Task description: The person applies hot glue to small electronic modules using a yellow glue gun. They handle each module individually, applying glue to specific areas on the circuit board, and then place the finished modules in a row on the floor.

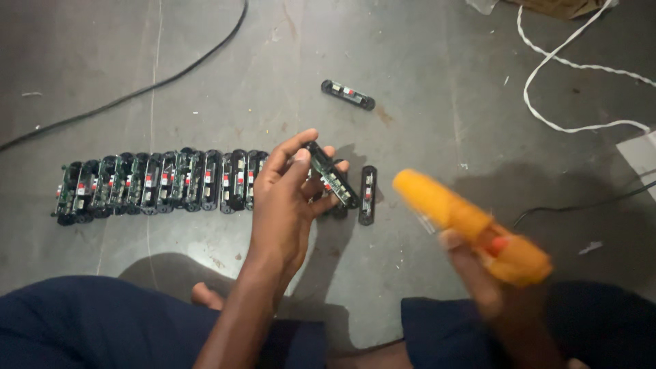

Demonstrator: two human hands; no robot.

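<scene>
My left hand holds a narrow black module with a green circuit board between thumb and fingers, tilted over the grey floor. My right hand grips an orange pistol-shaped tool, blurred, its nozzle pointing up-left toward the held module but apart from it. A row of several similar black modules lies side by side on the floor to the left of my left hand. One module lies upright just right of the held one, and another module lies alone farther away.
A black cable curves across the floor at upper left. A white cord loops at upper right, beside a white sheet edge. A thin black wire runs at right. My dark-blue-clad legs frame the bottom.
</scene>
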